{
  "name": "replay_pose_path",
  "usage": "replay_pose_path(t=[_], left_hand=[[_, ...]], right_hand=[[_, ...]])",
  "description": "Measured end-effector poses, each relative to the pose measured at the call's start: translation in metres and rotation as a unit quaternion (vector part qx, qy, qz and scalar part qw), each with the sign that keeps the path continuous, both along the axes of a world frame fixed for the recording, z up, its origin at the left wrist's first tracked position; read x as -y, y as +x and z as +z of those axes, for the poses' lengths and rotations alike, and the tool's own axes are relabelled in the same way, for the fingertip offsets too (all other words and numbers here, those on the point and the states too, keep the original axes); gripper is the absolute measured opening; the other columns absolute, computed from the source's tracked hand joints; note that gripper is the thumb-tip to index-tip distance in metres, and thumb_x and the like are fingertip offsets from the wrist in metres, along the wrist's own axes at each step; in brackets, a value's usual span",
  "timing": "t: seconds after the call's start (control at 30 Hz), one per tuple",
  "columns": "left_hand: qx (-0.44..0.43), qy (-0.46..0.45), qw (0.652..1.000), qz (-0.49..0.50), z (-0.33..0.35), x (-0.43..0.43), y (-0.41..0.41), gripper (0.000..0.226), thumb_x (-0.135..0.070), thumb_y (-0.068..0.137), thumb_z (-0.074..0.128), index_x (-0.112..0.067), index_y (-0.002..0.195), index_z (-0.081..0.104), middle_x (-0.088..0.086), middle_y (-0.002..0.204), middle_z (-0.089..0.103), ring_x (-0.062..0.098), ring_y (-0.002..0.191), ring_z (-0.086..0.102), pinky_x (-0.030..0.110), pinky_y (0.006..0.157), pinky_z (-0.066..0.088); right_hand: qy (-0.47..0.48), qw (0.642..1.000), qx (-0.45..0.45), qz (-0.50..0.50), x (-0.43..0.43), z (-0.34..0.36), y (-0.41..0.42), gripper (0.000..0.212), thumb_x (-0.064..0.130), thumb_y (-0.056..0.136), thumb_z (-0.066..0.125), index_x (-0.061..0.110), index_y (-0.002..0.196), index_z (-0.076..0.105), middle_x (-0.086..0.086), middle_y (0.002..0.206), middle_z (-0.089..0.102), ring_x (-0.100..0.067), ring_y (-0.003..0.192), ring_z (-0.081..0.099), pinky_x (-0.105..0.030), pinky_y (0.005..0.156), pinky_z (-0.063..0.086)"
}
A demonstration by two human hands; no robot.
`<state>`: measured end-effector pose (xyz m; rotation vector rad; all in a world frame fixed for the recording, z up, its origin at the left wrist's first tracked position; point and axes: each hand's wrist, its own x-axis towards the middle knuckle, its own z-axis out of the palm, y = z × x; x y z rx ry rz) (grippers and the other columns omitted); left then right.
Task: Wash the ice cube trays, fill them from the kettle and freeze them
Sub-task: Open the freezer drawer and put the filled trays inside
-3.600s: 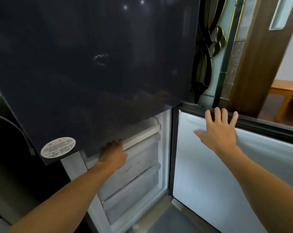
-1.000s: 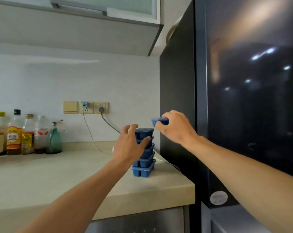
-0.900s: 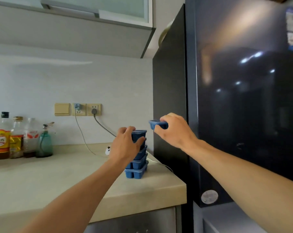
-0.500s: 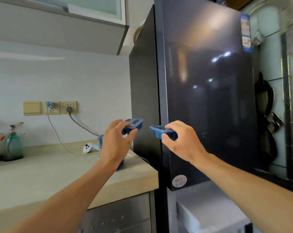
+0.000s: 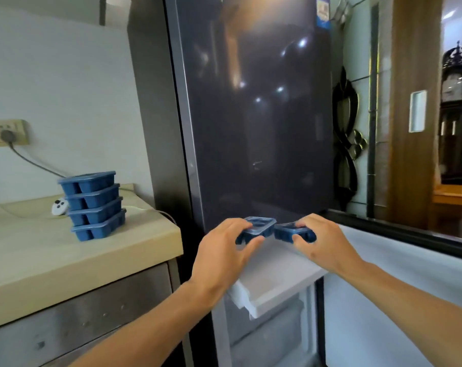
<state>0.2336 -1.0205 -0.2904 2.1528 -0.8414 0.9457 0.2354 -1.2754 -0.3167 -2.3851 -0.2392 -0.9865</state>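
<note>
Head view: four blue ice cube trays (image 5: pixel 92 205) stand stacked on the beige surface (image 5: pixel 65 250), close to its right end and just beside the side of the dark fridge (image 5: pixel 259 115). The compartments of the top tray face up; whether they hold water cannot be told. A small white panda-shaped object (image 5: pixel 58 206) lies against the left of the stack, with a cable running past it up to a wall socket (image 5: pixel 6 132).

Two more blue trays are in the air in front of the fridge, level with the bottom edge of its upper door. The left tray (image 5: pixel 259 227) and the right tray (image 5: pixel 290 231) sit side by side, their near ends almost touching. What is in them is too blurred to make out.

Below them a white freezer drawer (image 5: pixel 277 276) juts out of the lower compartment, and the freezer door (image 5: pixel 396 300) stands open to the right. What the drawer holds does not show.

The left hand (image 5: pixel 224 250) grips the left tray, thumb on the near side and fingers curled over the far edge. The right hand (image 5: pixel 322 245) pinches the right tray in the same way. Both arms reach forward, and both hands are held above the drawer.
</note>
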Motion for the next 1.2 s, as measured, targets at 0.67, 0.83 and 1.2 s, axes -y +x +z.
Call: replay_pose_path(t=[0.67,0.83,1.2], left_hand=[[-0.263,0.121,0.943,0.167,-0.13,0.133,0.197,0.031,-0.052,0.094,0.062,-0.024,0.105,0.066,-0.001,0.104,0.067,0.023,0.09,0.066,0.037,0.076,0.055],[-0.279,0.127,0.932,0.193,-0.142,0.148,0.233,0.039,-0.044,0.096,0.062,-0.015,0.121,0.065,0.006,0.123,0.068,0.026,0.112,0.065,0.035,0.091,0.052],[-0.376,0.253,0.884,0.114,-0.169,0.171,0.268,0.054,-0.03,0.102,0.054,-0.015,0.152,0.039,0.008,0.161,0.03,0.029,0.144,0.036,0.036,0.116,0.031]], right_hand=[[-0.051,0.966,-0.254,-0.011,0.089,-0.116,0.196,0.039,0.042,0.089,0.062,0.018,0.12,0.065,0.0,0.116,0.062,-0.017,0.094,0.056,-0.026,0.075,0.039],[-0.067,0.947,-0.312,0.022,0.091,-0.126,0.233,0.052,0.038,0.092,0.065,0.017,0.139,0.056,-0.004,0.137,0.058,-0.027,0.121,0.058,-0.035,0.093,0.048],[-0.172,0.93,-0.322,-0.037,0.094,-0.131,0.253,0.026,0.018,0.101,0.057,0.01,0.125,0.061,-0.017,0.127,0.061,-0.039,0.111,0.061,-0.044,0.091,0.054]])
